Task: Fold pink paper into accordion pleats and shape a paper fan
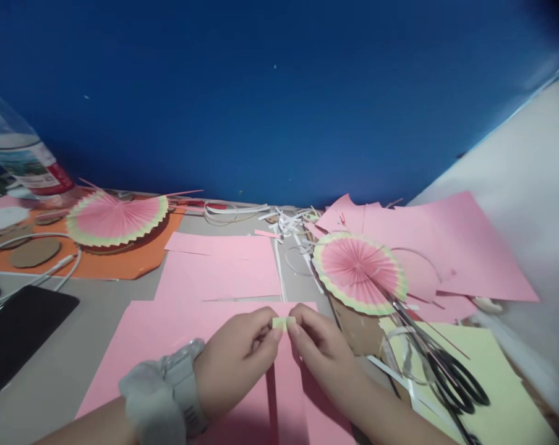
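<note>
Between my two hands is a small pale yellow-green paper piece, pinched at both ends. My left hand, with a grey scrunchie and band at the wrist, closes thumb and fingers on its left end. My right hand pinches the right end the same way; the fingers cover most of the paper. Beneath both hands lies a large pink paper sheet. Beyond it rests another pink sheet. A round pleated pink fan with a yellow-green edge lies ahead of my right hand.
Black-handled scissors lie over yellow-green paper at right. A second pleated fan sits on orange paper at left, near a plastic bottle and a phone. White paper scraps lie before the blue wall.
</note>
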`<state>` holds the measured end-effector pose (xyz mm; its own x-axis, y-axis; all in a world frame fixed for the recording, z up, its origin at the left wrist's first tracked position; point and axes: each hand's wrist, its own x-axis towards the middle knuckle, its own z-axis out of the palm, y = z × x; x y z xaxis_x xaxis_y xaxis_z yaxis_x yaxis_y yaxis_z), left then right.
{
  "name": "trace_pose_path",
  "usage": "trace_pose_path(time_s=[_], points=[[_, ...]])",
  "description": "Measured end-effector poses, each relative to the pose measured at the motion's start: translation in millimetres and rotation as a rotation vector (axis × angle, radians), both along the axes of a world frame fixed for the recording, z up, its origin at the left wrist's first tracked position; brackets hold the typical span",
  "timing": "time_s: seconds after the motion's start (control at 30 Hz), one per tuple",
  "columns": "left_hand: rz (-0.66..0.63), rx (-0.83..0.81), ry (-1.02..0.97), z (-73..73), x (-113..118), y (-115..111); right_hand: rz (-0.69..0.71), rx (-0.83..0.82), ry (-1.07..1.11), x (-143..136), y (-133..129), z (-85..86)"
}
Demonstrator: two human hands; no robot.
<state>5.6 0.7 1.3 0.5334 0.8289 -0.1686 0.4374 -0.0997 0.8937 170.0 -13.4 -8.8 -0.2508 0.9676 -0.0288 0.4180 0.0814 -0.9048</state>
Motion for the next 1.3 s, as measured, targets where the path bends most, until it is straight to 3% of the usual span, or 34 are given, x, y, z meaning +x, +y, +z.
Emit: trace_pose_path(time_s=[0.33,0.43,0.6,0.93,1.3], points=[[-0.021,0.049,0.067,-0.8,0,1,0.036,0.064,-0.134,-3,-3,0.3],[0.002,-0.021,0.024,2.2,0,0,0.027,0.050,-0.014,-1,-2,2.0],[-0.042,-0.211,-0.119,5.6,-2,-3,0.082,-0.144,0.273,5,-1,7.0],[-0.086,-0.034,-0.002,8.0,1,-3,0.171,-0.109,0.171,4,1,5.6],[-0.116,-0.052,-0.071,4.0,-1,-4,0.111,-0.087,0.171,1,0,0.8]])
